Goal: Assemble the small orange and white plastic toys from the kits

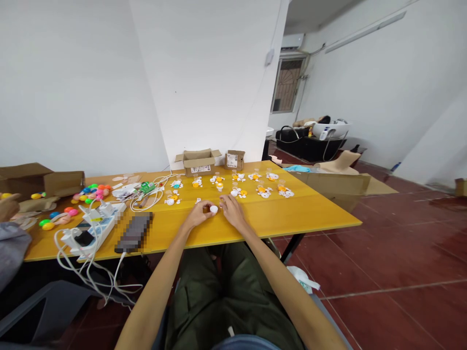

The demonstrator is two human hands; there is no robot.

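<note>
My left hand (199,212) and my right hand (232,211) rest close together on the yellow table (292,214). Between their fingertips sits a small white round piece (213,209), and both hands pinch or touch it; the fingers are curled. Beyond the hands lie several small white and orange toy parts (237,191) in loose groups, some with clear little cups. My forearms reach out from the bottom of the view over my green trousers.
Two small cardboard boxes (199,163) stand at the table's far edge. A white power strip (95,226) with cables, a phone (134,233) and colourful plastic eggs (89,192) lie at left, near another person's hand (8,206). Red tiled floor spreads to the right.
</note>
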